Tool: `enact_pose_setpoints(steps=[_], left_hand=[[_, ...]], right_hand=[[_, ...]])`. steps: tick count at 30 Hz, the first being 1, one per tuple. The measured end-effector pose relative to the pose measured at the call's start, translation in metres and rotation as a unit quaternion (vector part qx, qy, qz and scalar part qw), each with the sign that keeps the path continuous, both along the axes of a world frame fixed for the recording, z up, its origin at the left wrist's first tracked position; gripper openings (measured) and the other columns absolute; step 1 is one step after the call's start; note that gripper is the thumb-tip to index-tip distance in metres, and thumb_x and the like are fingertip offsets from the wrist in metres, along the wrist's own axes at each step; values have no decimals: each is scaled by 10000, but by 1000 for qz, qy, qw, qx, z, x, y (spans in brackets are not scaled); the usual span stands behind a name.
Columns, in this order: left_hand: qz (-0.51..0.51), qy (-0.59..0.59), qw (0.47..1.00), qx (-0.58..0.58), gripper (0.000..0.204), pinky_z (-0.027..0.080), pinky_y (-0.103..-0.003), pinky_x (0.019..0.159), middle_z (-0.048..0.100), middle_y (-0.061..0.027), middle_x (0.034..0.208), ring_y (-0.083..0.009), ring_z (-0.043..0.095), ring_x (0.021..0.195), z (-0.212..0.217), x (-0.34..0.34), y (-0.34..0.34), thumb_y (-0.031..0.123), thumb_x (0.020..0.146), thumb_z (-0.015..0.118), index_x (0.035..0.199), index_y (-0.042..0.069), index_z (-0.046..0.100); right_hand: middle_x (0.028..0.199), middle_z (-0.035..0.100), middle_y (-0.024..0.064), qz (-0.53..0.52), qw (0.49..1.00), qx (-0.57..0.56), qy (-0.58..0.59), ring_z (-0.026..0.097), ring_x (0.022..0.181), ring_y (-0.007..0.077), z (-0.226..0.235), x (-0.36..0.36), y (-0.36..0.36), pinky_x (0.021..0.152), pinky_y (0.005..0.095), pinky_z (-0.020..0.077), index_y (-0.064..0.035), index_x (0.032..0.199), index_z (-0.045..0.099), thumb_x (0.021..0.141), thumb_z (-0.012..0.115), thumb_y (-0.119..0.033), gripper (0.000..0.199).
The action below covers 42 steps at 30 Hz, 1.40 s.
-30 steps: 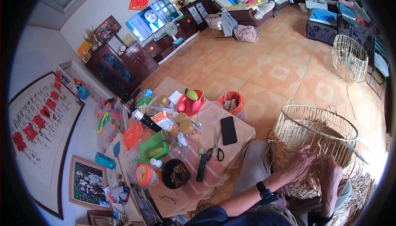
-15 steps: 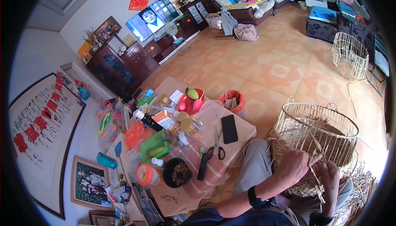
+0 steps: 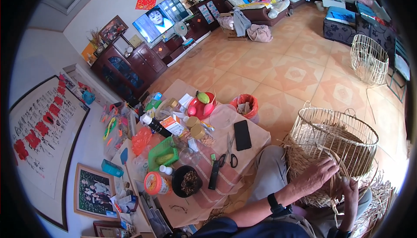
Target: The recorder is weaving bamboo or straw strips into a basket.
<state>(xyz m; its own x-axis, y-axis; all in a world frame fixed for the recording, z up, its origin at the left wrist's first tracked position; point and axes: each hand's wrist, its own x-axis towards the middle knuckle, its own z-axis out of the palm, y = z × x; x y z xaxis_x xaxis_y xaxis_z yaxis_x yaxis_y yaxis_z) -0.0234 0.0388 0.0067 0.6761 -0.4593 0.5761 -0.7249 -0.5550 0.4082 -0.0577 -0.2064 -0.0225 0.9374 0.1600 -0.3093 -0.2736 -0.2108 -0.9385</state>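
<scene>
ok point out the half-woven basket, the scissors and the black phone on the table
half-woven basket (image 3: 343,129): head view, on the bare wire frame near the rim
scissors (image 3: 229,151): head view, on the blades above the dark handles
black phone (image 3: 242,135): head view, on the middle of its dark face

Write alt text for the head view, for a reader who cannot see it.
A seated person weaves straw strands into a half-finished wire-frame basket on their lap, left hand on its woven side, right hand gripping strands below the rim. Beside them, a cluttered low table holds scissors, a black phone and a green basket.
</scene>
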Motion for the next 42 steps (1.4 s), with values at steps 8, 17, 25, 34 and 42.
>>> enact_pose_setpoints(steps=[8, 17, 25, 34, 42], left_hand=[[-39, 64, 997, -9, 342, 567, -391, 922, 635, -128, 1113, -283, 660, 1045, -17, 11, -3, 2, 891, 597, 1230, 12, 647], [-70, 159, 981, -89, 170, 549, -408, 684, 673, -146, 824, -331, 705, 796, 6, 20, -5, 58, 909, 639, 1059, 22, 712], [-43, 181, 980, -74, 100, 547, -437, 697, 702, -156, 842, -354, 706, 809, 0, 20, -24, 17, 864, 676, 962, 23, 698], [-51, 239, 968, 54, 156, 569, -412, 712, 735, -168, 877, -333, 735, 818, 27, 41, 4, 95, 916, 699, 1065, 116, 742], [-48, 308, 949, 47, 156, 565, -405, 766, 748, -164, 934, -324, 741, 881, 37, 39, -1, 105, 939, 693, 1085, 97, 748]], right_hand=[[645, 543, 5, -244, 839, 485, -30, 423, 469, 64, -71, -31, -67, 410, 224, 334, -77, 1186, 568, 1091, 537, -326, 269], [1189, 642, 115, -252, 942, 36, -216, 505, 778, 85, -133, -48, -143, 683, 177, 398, -43, 1450, 532, 1061, 510, -88, 393], [1407, 599, 105, -268, 788, 523, -183, 586, 915, 97, -94, -46, -163, 704, 238, 485, -79, 1616, 323, 1091, 435, -75, 537], [738, 722, 85, -264, 937, -223, 51, 601, 486, 145, 29, -70, -97, 470, 288, 446, -6, 819, 688, 1078, 537, -413, 506], [854, 653, 136, -42, 845, -432, -313, 649, 844, 347, 60, -34, 54, 757, 454, 517, -53, 1056, 630, 848, 786, -251, 327]])
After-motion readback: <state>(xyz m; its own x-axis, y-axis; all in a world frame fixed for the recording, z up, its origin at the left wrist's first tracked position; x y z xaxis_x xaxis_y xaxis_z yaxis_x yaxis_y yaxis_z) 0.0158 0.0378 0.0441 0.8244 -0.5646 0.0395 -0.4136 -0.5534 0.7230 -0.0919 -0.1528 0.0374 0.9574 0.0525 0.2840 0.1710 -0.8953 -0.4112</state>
